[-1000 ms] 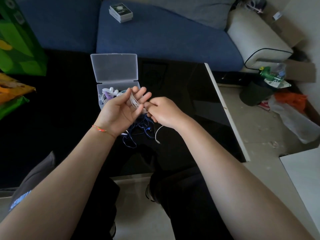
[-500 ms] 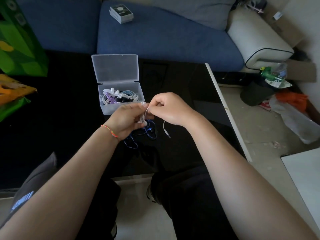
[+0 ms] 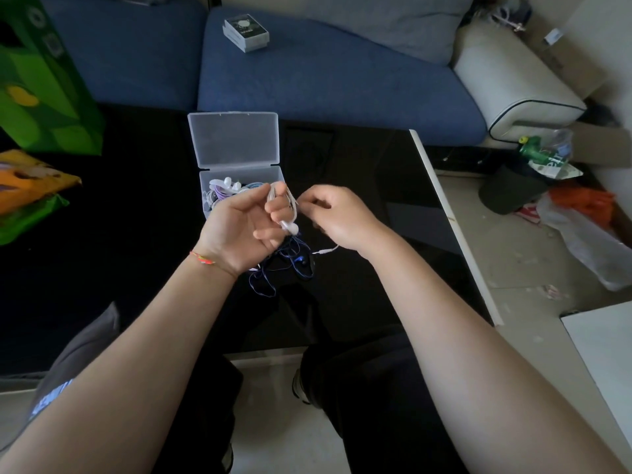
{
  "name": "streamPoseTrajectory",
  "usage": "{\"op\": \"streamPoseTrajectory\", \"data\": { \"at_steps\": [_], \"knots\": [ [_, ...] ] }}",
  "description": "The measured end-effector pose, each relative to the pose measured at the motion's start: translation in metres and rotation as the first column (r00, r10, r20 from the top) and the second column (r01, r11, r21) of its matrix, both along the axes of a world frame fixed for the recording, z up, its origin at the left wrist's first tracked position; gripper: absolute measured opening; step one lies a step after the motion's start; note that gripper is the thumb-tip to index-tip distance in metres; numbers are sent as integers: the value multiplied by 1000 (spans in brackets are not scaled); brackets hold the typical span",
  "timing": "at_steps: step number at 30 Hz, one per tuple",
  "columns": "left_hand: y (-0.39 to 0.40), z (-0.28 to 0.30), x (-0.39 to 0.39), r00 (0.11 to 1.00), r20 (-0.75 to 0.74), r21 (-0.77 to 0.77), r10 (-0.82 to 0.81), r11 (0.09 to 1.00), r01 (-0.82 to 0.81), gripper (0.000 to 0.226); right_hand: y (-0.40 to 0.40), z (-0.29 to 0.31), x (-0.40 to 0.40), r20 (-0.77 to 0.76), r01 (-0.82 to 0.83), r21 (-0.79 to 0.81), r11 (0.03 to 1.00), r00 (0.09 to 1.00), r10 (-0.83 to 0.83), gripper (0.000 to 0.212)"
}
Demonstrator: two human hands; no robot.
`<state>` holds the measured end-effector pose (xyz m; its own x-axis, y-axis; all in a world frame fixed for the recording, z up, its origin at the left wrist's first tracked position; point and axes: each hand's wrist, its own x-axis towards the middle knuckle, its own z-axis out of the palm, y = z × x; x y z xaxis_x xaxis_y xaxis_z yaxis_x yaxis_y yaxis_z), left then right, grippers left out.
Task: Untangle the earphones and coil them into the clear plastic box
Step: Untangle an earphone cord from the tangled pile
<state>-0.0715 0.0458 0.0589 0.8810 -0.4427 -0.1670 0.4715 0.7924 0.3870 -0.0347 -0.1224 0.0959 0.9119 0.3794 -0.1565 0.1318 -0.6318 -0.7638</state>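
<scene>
Box (image 3: 239, 172): clear plastic, lightly frosted, smooth; hinged lid open, just beyond the grip.
White earphone cord (image 3: 290, 203): smooth, slightly glossy, looped around left hand (image 3: 239, 230) fingers.
Blue earphones (image 3: 294, 261): glossy cord, below the grip.
Table (image 3: 359, 200): black, glossy, reflective.
Sofa (image 3: 325, 80): blue woven cloth, matt.
Wrist string (image 3: 205, 260): thin cloth thread, orange-red.

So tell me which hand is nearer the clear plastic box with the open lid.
Left. The left hand overlaps the clear plastic box's front edge; the right hand hangs further right, apart from it.
</scene>
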Motion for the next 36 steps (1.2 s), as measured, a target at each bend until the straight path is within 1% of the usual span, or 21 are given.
{"op": "streamPoseTrajectory", "data": {
  "at_steps": [4,6,8,12,16,19,21,22,24,25,26,28,30,32,34,36],
  "knots": [
    [-2,6,-1,987,-10,98,160,982,-158,26,5,-6,-5,-125,-114,-114,987,987,100,20],
    [-3,6,-1,972,-32,137,235,964,-228,26,7,-8,-9,-166,-132,-120,984,980,111,21],
    [-2,2,1,960,-22,202,278,942,-268,25,8,-8,-10,-165,-130,-121,984,980,109,23],
    [0,-5,3,945,11,307,326,898,-314,24,8,-5,-11,-132,-182,-189,965,978,159,32],
    [1,-8,5,944,45,405,328,857,-317,25,10,-2,-12,-83,-197,-212,957,980,183,33],
    [-1,-9,5,962,84,552,261,791,-263,24,8,4,-14,-70,-228,-219,949,973,218,26],
    [-3,-8,3,978,119,655,172,726,-207,24,4,9,-15,-83,-252,-232,940,968,238,22],
    [-5,-8,1,984,139,717,114,673,-180,23,2,11,-15,-96,-263,-247,933,964,247,21],
    [-7,-10,0,985,169,846,-29,518,-129,20,-2,14,-13,-133,-290,-303,908,956,261,21],
    [-8,-12,0,979,170,892,-114,440,-103,21,-5,15,-12,-151,-305,-340,889,951,269,22],
    [-9,-12,-1,968,153,922,-199,382,-68,24,-7,15,-12,-169,-322,-381,867,946,277,24],
    [-11,-11,-2,941,81,944,-329,327,33,32,-8,14,-10,-194,-346,-454,821,938,287,29],
    [-12,-8,-3,919,6,938,-395,321,132,38,-9,13,-9,-174,-329,-508,796,944,279,34],
    [-11,-6,-4,911,-32,911,-411,363,196,39,-11,14,-7,-104,-275,-517,811,960,259,37],
    [-9,-7,-1,922,-35,844,-386,482,234,40,-15,14,-4,-38,-205,-450,869,977,210,34],
    [-8,-7,2,937,-21,767,-349,595,239,35,-18,13,-1,-19,-143,-342,929,989,145,28]
  ]
}}
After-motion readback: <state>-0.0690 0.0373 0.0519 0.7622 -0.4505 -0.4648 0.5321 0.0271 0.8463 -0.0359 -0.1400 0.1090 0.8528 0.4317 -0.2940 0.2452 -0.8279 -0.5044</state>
